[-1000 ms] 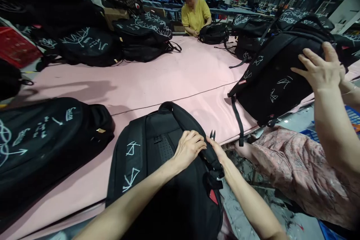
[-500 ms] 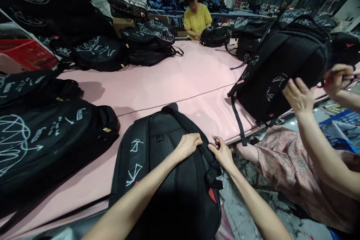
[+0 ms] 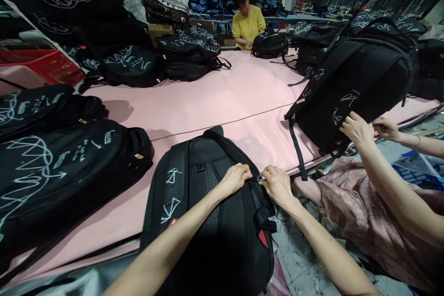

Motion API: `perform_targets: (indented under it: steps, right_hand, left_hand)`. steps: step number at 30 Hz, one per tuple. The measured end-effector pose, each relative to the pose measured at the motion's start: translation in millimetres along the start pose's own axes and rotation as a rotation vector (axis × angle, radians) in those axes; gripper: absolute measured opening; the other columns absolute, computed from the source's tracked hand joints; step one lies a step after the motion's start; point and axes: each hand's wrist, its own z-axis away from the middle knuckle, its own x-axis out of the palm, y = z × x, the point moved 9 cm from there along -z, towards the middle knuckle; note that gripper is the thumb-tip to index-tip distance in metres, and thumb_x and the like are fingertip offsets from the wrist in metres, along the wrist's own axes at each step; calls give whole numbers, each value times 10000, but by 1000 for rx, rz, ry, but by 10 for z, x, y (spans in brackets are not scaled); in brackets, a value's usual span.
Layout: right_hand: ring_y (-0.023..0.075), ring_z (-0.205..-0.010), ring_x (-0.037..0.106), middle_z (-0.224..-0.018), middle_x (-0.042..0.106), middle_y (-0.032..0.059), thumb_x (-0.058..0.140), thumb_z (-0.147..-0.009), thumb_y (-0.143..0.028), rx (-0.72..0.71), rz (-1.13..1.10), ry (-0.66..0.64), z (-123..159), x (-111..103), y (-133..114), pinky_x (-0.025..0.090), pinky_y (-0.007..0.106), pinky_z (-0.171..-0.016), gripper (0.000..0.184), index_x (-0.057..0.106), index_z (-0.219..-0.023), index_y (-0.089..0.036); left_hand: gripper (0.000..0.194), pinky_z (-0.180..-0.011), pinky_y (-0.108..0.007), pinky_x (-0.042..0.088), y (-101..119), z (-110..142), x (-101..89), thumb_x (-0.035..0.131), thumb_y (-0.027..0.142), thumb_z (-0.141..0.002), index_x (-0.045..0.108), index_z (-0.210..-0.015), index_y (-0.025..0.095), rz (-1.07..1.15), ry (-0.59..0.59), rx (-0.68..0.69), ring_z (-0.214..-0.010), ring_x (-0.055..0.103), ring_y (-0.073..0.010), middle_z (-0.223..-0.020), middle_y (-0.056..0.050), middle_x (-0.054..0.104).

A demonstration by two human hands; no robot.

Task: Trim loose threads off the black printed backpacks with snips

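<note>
Our left hand (image 3: pixel 237 176) is closed, fingertips pinching the edge of the shoulder strap (image 3: pixel 239 150). Our right hand (image 3: pixel 277 182) faces it, fingers curled around a small metal tool (image 3: pixel 261 178), mostly hidden, its tip at that same strap edge. The fingertips of both hands are just beside each other.

The strap belongs to the black backpack (image 3: pixel 236 236), lying back panel up at the table's near edge, right in front of us. Its long axis runs away from us, top handle at the far end. We meet it along its right side: our left forearm crosses over the panel, while our right hand is just outside the right edge, so the strap lies between the two hands, within reach of either.

Beyond, pink sheeting (image 3: pixel 194 88) covers the table. To our left lies a scribbled backpack (image 3: pixel 76 166); to our right, a co-worker's hand (image 3: pixel 359 129) touches another backpack (image 3: pixel 364 78). Across the table stands a person in yellow (image 3: pixel 248 25).
</note>
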Motion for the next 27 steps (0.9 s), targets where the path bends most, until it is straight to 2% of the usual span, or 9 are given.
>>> perform_targets:
  steps: [4, 7, 10, 13, 16, 18, 22, 25, 27]
  right_hand:
    - [224, -849, 526, -945, 606, 66, 583, -820, -245, -57, 58, -21, -56, -9, -141, 343, 333, -682, 83, 635, -879, -216]
    - [226, -865, 531, -923, 610, 78, 578, -815, -227, -20, -36, -30, -65, 7, -70, 355, 333, -709, 66, 633, -843, -202]
    - [206, -851, 552, -886, 621, 47, 596, -793, -312, 187, -416, 14, -25, 84, 304, 387, 316, -730, 127, 630, -853, -205]
    - [189, -808, 566, -848, 626, 27, 670, -681, -406, 478, -937, 91, 102, 315, 719, 419, 301, -724, 339, 622, -925, -174]
    - [176, -747, 575, -794, 633, 31, 690, -632, -447, 593, -1187, 78, 192, 526, 778, 434, 286, -692, 451, 630, -945, -128]
    - [160, -678, 577, -735, 638, 28, 635, -685, -490, 575, -1231, 23, 205, 583, 677, 436, 274, -646, 427, 655, -897, -120]
    - [157, -648, 588, -694, 650, 18, 600, -725, -500, 528, -1300, -9, 228, 546, 538, 445, 268, -637, 401, 680, -851, -128]
    - [186, -775, 615, -799, 681, 31, 633, -710, -453, 505, -1304, 33, 276, 467, 534, 453, 304, -762, 358, 687, -883, -144]
    - [208, -853, 618, -876, 690, 39, 666, -687, -410, 452, -1266, 24, 306, 426, 475, 445, 338, -831, 333, 691, -908, -162]
  left_hand:
    - [176, -693, -287, 378, -15, -10, 16, 443, 227, -813, 510, -655, 185, 41, 9, 3, -731, 513, -174, -693, -22, 543]
    - [180, -711, -289, 388, -57, -12, -2, 448, 242, -801, 522, -648, 184, 98, 16, -19, -742, 523, -177, -700, -24, 559]
    - [217, -720, -285, 415, -103, -10, -25, 449, 307, -805, 564, -678, 175, 198, -15, -33, -750, 555, -174, -736, -30, 616]
    - [442, -785, -290, 441, -117, -30, -17, 312, 412, -875, 587, -637, 160, 340, -78, -15, -806, 593, -167, -841, -59, 676]
    - [662, -899, -332, 413, -167, -75, -29, 116, 486, -904, 541, -519, 157, 551, -53, -52, -881, 602, -179, -895, -96, 685]
    - [646, -907, -354, 414, -203, -65, -85, 146, 529, -891, 556, -562, 154, 604, 21, -99, -881, 604, -192, -866, -96, 684]
    - [395, -914, -370, 420, -49, 283, -402, 361, 475, -861, 607, -900, 168, 253, 167, -39, -976, 575, -212, -996, -69, 656]
    - [277, -1014, -486, 313, 81, 930, -768, 483, 377, -825, 577, -1024, 208, -218, 374, 38, -1230, 395, -290, -1169, -87, 590]
    - [351, -987, -604, 273, -75, 1449, -906, 475, 344, -824, 523, -1144, 209, -493, 470, -99, -1292, 285, -372, -1293, -127, 497]
